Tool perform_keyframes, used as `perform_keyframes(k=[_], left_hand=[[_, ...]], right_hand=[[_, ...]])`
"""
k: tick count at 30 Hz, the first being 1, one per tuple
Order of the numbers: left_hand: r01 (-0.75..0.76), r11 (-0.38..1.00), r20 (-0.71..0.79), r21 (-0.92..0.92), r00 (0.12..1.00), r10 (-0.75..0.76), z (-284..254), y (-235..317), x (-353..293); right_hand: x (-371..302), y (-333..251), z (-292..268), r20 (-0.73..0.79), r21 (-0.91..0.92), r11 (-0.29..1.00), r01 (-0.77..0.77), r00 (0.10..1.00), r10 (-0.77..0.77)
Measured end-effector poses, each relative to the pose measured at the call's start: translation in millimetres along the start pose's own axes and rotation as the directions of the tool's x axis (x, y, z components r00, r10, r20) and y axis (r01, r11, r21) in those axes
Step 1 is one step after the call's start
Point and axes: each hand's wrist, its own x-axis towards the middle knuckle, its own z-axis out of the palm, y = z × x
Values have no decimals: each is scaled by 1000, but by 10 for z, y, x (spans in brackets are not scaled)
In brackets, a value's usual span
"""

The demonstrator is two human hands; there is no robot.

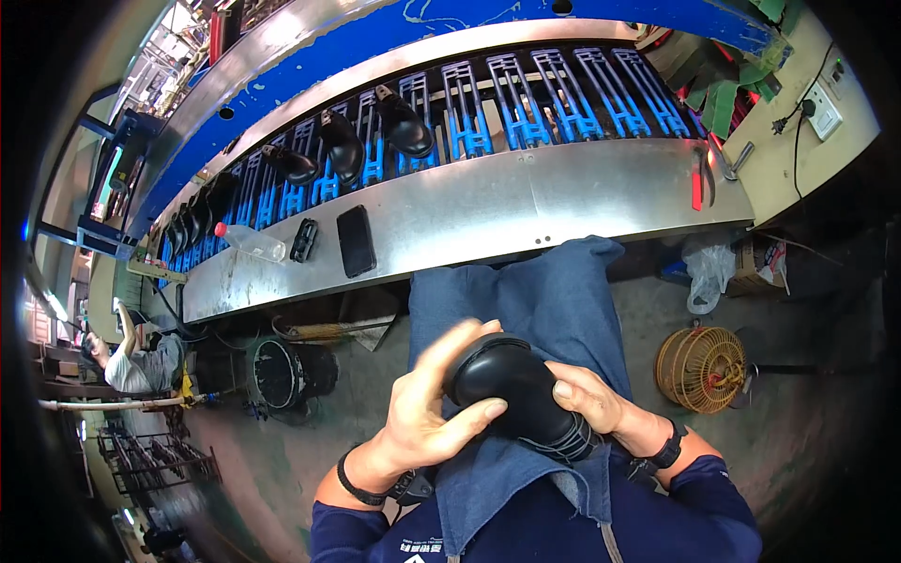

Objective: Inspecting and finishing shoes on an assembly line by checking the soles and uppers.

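Clasping 1 black shoe (514, 380): left hand (424, 410) and right hand (603, 403); beyond lie 1 phone (356, 242), 1 bottle (255, 243).

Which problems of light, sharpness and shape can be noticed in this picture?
In the head view, glare whitens parts of the steel ledge; in the head view, the blue beam curves from fisheye distortion, and the corners fall to black; in the head view, the left hand looks slightly blurred at the fingers, possibly from motion.
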Motion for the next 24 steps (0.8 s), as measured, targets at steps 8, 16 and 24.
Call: perform_keyframes(k=[8,16,24], left_hand=[[-216,925,-67,314,966,248,129,-330,19],[-22,1000,50,18,999,21,342,-361,289],[-63,995,118,72,992,54,213,-358,525]], right_hand=[[3,136,8,-27,93,996,8,1000,-6],[-50,57,-229,-25,667,738,-100,987,156],[-26,408,-323,25,812,578,-83,994,107]])
